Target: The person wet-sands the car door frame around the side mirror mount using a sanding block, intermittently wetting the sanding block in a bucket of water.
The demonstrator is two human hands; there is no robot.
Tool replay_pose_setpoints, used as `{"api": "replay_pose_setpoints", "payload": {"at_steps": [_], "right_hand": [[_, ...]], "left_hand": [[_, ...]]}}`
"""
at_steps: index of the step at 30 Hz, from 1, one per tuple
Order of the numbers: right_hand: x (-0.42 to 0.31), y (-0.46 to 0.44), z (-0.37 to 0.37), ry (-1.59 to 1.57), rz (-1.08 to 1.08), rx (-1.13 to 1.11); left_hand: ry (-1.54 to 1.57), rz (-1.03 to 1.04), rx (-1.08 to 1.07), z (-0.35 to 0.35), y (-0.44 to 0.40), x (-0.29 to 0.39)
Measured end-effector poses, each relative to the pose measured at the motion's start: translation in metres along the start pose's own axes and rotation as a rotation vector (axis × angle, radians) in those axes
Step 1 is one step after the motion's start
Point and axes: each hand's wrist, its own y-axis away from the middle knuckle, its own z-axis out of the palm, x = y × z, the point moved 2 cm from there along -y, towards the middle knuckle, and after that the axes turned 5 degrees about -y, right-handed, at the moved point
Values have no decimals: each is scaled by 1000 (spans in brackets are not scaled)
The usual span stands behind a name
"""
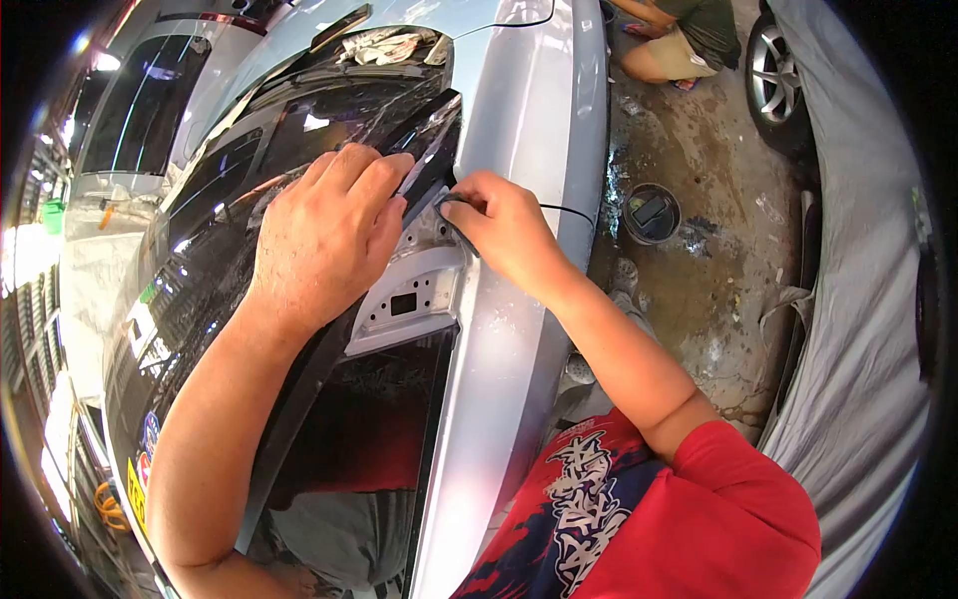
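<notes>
The stained concrete floor [704,150], brownish grey and wet-looking in patches, carries a round black bucket [677,226] (a dark object [651,209] sits inside, too shadowed to name). Farther along, a car wheel [782,76] with silver spokes stands on it, and near that a person [691,48] in light shorts crouches low.
</notes>
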Motion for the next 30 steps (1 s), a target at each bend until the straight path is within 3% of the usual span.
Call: {"api": "replay_pose_setpoints", "payload": {"at_steps": [2, 5, 11, 17, 23, 26, 30], "right_hand": [[-10, -3, -3, 62, 100, -45], [-1, -7, 1, 155, -44, 68], [-3, -6, -4, 123, -15, 66], [13, -12, 1, -122, 53, 134], [2, -4, 13, 35, -69, 143], [-2, -9, 5, 36, 54, 136], [4, -6, 11, 33, -34, 146]], "left_hand": [[4, 0, -8, 0, 0, 0], [10, 0, -8, 0, 0, 0], [3, -6, -4, -1, 2, 1], [20, -10, -7, -1, 0, 0], [4, -6, 6, 0, -1, 1], [8, -6, -5, 0, 0, 0], [3, 2, -3, 1, 0, 0]]}}
